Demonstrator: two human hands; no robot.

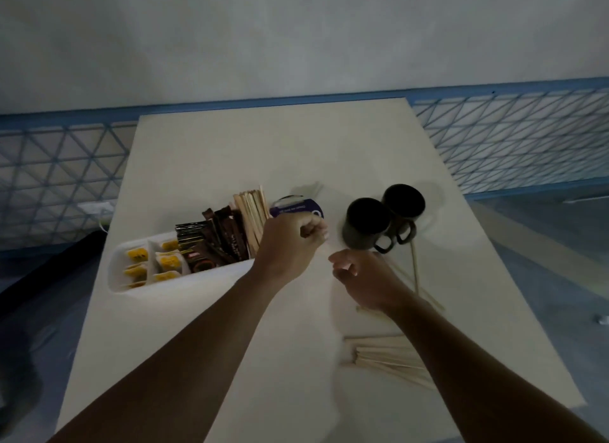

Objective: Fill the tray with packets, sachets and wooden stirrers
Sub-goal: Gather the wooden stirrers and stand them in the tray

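Item 1. Purple round lid (298,208), just beyond the right end of the white tray (113,271): we note a curved line of small white print near its rim, too blurred to read.

Item 2. Brown stick sachets (230,241), standing in the tray: pale lettering runs lengthwise down one; we cannot make out a word.

Item 3. Dark packet (197,261) in front of them: a small red label patch above a round emblem, brand illegible.

Item 4. White packets (168,261) in the tray's two left compartments: yellow printed marks, lettering illegible.

We record no word, number or brand as readable.
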